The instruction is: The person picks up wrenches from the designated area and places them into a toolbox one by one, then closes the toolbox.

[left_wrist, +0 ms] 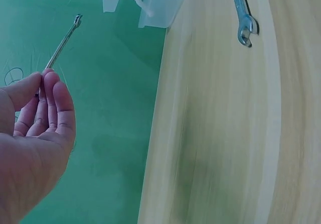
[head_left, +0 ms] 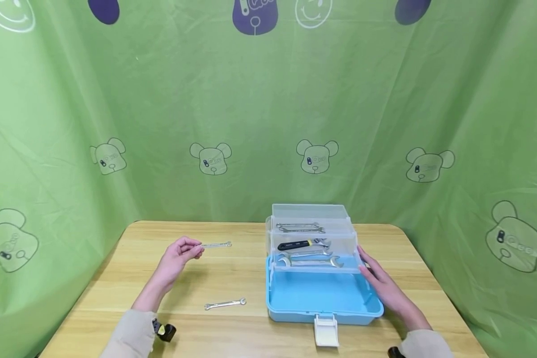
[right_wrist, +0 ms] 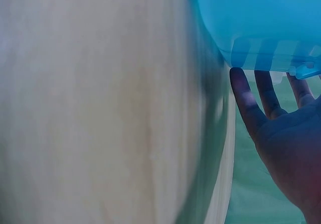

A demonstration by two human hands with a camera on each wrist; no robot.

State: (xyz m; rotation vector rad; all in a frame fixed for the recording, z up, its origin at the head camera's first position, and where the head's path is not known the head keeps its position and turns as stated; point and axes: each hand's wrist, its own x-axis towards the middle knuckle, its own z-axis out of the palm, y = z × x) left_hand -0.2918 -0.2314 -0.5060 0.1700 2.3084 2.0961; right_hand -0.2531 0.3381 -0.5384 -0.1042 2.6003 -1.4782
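Note:
My left hand [head_left: 175, 261] pinches one end of a small silver wrench [head_left: 218, 244] between thumb and fingertips, above the left part of the table. In the left wrist view the wrench's shaft [left_wrist: 62, 46] points up and away from the fingers. A second small wrench [head_left: 225, 304] lies on the wood, left of the blue toolbox [head_left: 324, 316]. My right hand [head_left: 383, 288] rests against the toolbox's right side. In the right wrist view its extended fingers [right_wrist: 244, 93] meet the blue wall at their tips.
The toolbox stands open with clear tiered trays [head_left: 311, 211] raised at the back. They hold several wrenches [head_left: 311, 261] and a black-handled adjustable wrench [head_left: 295, 245]. A white latch [head_left: 326, 332] hangs at the front. Green printed curtain [head_left: 259, 99] surrounds the wooden table [head_left: 130, 258].

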